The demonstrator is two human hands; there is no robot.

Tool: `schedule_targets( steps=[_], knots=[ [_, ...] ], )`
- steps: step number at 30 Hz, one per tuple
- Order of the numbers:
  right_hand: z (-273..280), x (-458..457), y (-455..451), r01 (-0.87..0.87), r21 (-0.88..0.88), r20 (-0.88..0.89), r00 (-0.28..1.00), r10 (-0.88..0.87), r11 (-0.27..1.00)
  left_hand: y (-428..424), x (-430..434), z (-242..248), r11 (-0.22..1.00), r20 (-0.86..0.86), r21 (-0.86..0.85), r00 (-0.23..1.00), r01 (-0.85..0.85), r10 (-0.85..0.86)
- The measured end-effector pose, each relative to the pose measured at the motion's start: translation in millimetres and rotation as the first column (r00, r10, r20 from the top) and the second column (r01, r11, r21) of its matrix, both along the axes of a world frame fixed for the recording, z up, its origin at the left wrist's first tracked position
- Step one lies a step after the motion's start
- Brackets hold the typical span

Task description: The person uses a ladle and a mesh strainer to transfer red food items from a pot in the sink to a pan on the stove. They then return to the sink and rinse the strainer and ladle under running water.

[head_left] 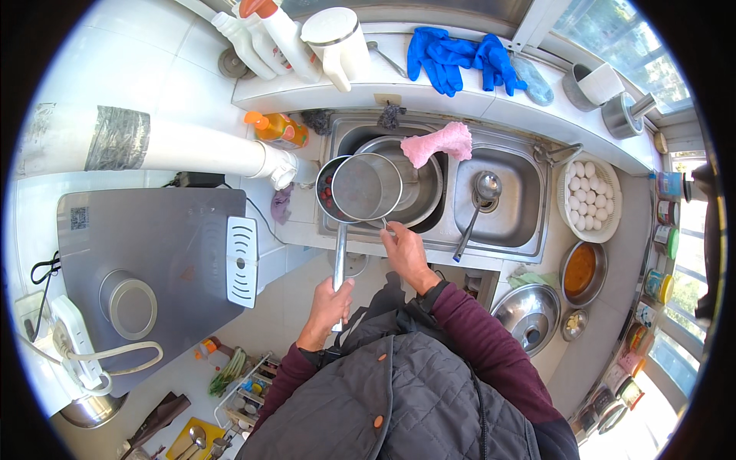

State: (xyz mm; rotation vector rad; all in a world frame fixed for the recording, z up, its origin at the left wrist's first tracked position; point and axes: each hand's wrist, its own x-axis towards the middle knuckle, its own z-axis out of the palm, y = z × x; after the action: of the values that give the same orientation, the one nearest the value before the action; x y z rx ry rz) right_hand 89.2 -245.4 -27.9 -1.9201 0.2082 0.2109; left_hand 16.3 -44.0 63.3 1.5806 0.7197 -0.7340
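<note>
My left hand (pixel 330 307) grips the metal handle of a saucepan (pixel 340 253). The pan is over the left sink basin (pixel 343 129), and small dark-red pieces (pixel 328 192) show inside it. Between the fingertips of my right hand (pixel 406 250) is the thin handle of a round, see-through strainer (pixel 367 187), apparently fine mesh. It overlaps the pan's right side and hides part of its inside. Under both, a wide steel bowl (pixel 438 187) sits in the basin. A pink cloth (pixel 438 144) drapes across the bowl's rim and the sink divider.
A ladle (pixel 487 187) lies in the right basin (pixel 523 221), by the faucet (pixel 558 154). Right of it stand a basket (pixel 601 234) of eggs, a bowl of orange-brown liquid (pixel 579 269) and a steel lid (pixel 520 310). Blue gloves (pixel 440 60) lie on the ledge; a white pipe (pixel 201 146) crosses the left.
</note>
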Motion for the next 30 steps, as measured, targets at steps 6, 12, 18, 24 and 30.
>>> schedule_targets(
  steps=[6,12,18,24,30],
  knots=[
    [0,0,0,-0.006,0.003,-0.025,1.0,0.006,1.0,-3,1,3,1.0,-0.003,0.005,1.0,-0.015,0.015],
    [-1,1,-1,0.0,0.006,-0.007,1.0,0.0,1.0,-3,1,4,1.0,-0.016,-0.004,1.0,-0.016,0.016],
    [7,2,-6,-0.005,0.034,-0.02,1.0,0.005,0.999,-3,0,-3,0.998,-0.01,-0.045,0.999,-0.04,0.039],
    [15,-7,-18,-0.003,0.192,-0.075,0.997,0.018,0.981,3,-4,-19,0.987,-0.001,-0.134,0.996,-0.089,0.09],
    [16,-30,-53,0.105,0.327,-0.246,0.969,-0.023,0.939,13,-8,-25,0.974,0.005,-0.177,0.99,-0.14,0.144]
  ],
)
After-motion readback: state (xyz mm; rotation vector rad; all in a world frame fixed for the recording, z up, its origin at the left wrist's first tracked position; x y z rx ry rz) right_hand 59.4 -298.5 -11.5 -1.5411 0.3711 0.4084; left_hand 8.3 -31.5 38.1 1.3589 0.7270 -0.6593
